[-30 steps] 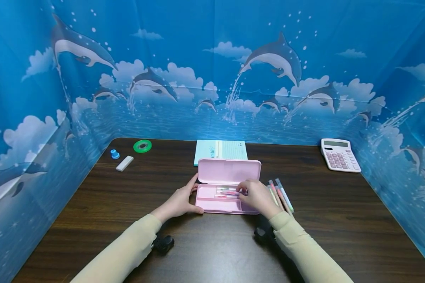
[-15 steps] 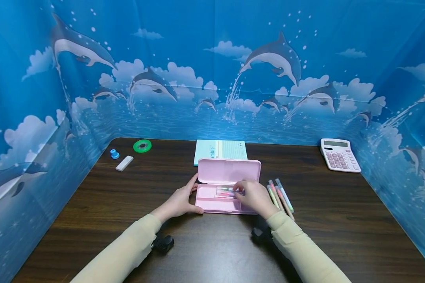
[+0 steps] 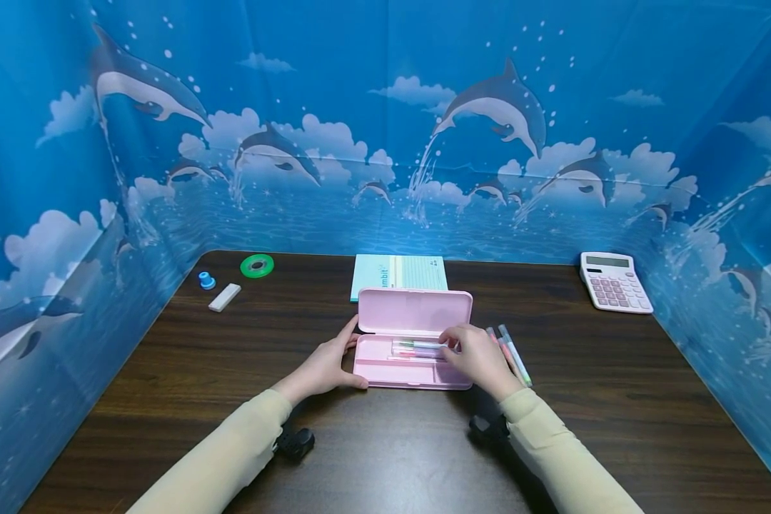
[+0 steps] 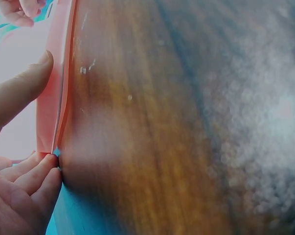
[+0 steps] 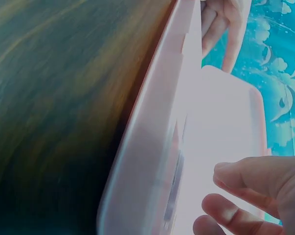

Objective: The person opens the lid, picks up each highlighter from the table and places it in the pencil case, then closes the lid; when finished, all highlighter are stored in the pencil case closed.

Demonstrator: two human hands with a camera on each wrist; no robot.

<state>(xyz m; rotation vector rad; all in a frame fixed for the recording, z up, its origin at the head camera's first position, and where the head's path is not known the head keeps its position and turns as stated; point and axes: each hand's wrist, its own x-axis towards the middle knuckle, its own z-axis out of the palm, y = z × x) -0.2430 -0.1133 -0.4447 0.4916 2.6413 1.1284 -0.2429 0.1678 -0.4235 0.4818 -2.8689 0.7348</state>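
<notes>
A pink pencil case [image 3: 397, 374] lies with its lid raised on the dark table. Several coloured pens [image 3: 417, 345] rest side by side in its rear compartment. My left hand [image 3: 322, 368] holds the case's left end, thumb at the front edge and fingers toward the back corner; the left wrist view shows the thumb [image 4: 27, 88] against the pink wall. Over the right part of the case is my right hand [image 3: 478, 355]. In the right wrist view its thumb and fingers [image 5: 235, 213] are spread with nothing between them. Loose pens [image 3: 515, 353] lie just right of the case, partly hidden by this hand.
Behind the case lies a light blue notebook [image 3: 398, 271]. A white calculator [image 3: 616, 282] is at the back right. Toward the back left are a green tape roll [image 3: 257, 265], a small blue object [image 3: 207, 280] and a white block [image 3: 225, 298]. A dolphin-print curtain [image 3: 385, 128] surrounds the table.
My right hand lowers a pen into the rear compartment, lets it go and shifts right toward the loose pens. The left hand keeps its place on the case.
</notes>
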